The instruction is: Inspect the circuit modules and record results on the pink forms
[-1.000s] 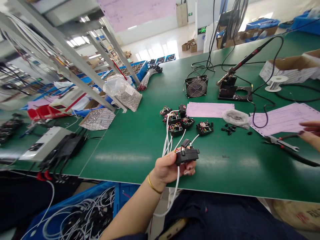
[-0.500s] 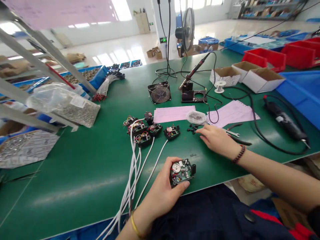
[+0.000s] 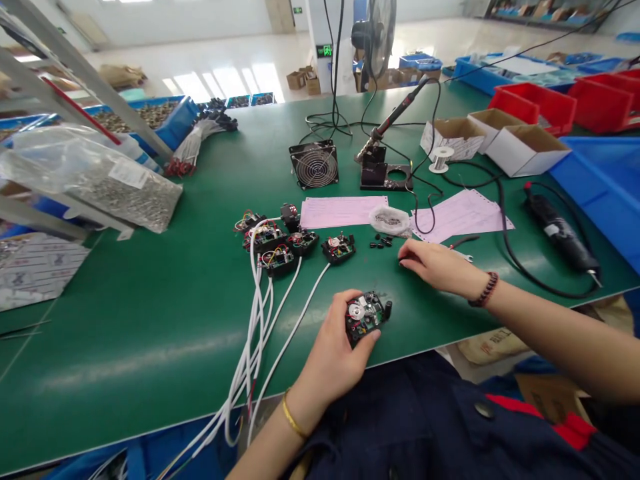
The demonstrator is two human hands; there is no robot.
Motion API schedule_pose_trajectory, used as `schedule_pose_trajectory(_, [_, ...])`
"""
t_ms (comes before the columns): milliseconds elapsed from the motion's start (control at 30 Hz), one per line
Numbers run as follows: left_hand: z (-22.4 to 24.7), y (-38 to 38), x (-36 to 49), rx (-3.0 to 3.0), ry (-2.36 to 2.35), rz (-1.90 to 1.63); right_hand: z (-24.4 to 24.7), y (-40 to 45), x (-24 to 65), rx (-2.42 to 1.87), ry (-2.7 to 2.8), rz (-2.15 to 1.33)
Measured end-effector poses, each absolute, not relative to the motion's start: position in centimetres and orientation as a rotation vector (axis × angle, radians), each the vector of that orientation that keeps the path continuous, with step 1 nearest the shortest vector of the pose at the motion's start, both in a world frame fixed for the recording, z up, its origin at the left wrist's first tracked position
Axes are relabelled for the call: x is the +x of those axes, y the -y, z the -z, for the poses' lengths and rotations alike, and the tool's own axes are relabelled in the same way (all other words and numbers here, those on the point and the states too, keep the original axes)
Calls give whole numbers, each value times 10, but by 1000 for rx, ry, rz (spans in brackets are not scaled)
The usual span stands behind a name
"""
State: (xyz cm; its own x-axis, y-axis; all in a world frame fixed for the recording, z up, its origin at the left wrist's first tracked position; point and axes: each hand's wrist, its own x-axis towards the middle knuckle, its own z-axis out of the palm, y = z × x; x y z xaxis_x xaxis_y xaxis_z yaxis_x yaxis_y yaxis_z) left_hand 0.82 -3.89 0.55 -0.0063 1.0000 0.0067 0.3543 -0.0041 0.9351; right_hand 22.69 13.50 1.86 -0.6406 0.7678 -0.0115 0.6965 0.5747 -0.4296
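In my left hand [image 3: 336,347] is a small black housing with an open circuit board [image 3: 369,315], held between thumb and fingers above the table's front edge. A round silver disc and a black stub at its right end show. My right hand [image 3: 433,265] is closed in a pinch, with a dark bit of a small black part showing at the fingertips. Several small black parts [image 3: 381,241] lie just left of that hand. Further left sits a similar circuit board unit [image 3: 339,248] with a white cable, beside a cluster of wired units [image 3: 277,259].
Behind are pink sheets [image 3: 345,211], a bag of small metal parts [image 3: 389,220], a small fan [image 3: 315,165] and a soldering iron [image 3: 395,117] in its stand. Pliers [image 3: 465,241] lie partly behind my right hand; a black power tool [image 3: 563,230] lies at right. White cables [image 3: 257,333] cross the front edge.
My right hand has drawn back from the small black parts, its fingers now pinched together. My left hand has tilted the circuit board unit slightly. The camera view has shifted.
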Motion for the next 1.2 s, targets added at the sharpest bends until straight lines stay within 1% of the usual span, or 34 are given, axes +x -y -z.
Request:
schedule_pose_trajectory(133, [3, 36, 12, 1583, -1561, -1070, -35, -102, 235, -1062, 2405, -1038])
schedule_pose_trajectory(200, [7, 35, 13, 1631, -1584, -1087, -40, -84, 234, -980, 2282, -1204])
schedule_pose_trajectory(400, [15, 31, 16, 1704, -1637, -1119, -31, -47, 217, -988, 2117, -1291])
schedule_pose_trajectory(500, [17, 30, 17, 1714, -1643, -1132, -22, -41, 211, -969, 2193, -1235])
schedule_pose_trajectory(733, [17, 29, 17, 1693, -1631, -1133, -17, -38, 201, -891, 2390, -738])
schedule_pose_trajectory(833, [17, 29, 17, 1702, -1636, -1126, -16, -39, 197, -827, 2410, -610])
schedule_pose_trajectory(1100, [19, 31, 15, 1743, -1622, -1142, -8, -38, 192, -726, 2395, -476])
schedule_pose_trajectory(1200, [18, 32, 14, 1778, -1614, -1147, -5, -38, 191, -829, 2332, -595])
